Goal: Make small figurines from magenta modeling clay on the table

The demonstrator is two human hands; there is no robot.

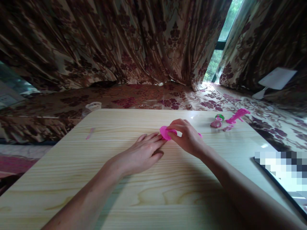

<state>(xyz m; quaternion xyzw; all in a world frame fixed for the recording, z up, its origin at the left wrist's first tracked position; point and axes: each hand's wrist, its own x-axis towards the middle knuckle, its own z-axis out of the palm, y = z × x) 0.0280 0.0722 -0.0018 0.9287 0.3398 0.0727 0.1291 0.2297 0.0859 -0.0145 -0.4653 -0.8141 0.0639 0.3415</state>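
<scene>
A flat, rounded bright pink piece (165,132), perhaps modelling clay, is at the middle of the table. My right hand (188,135) pinches its right side between thumb and fingers. Palm down on the tabletop lies my left hand (145,153), its fingers stretched out and the tips at the piece's lower left edge. Whether those tips press on the piece is hard to tell. Another small pink bit (200,135) shows just behind my right hand, mostly hidden by it.
Toward the back right are a pink toy-like tool (238,116), a green lump (219,117) and clear pinkish pieces (216,123). A thin pink strip (90,133) lies left on the wooden table (115,207). A dark-edged device (275,179), partly pixelated, is at right. Patterned curtains (144,41) hang behind.
</scene>
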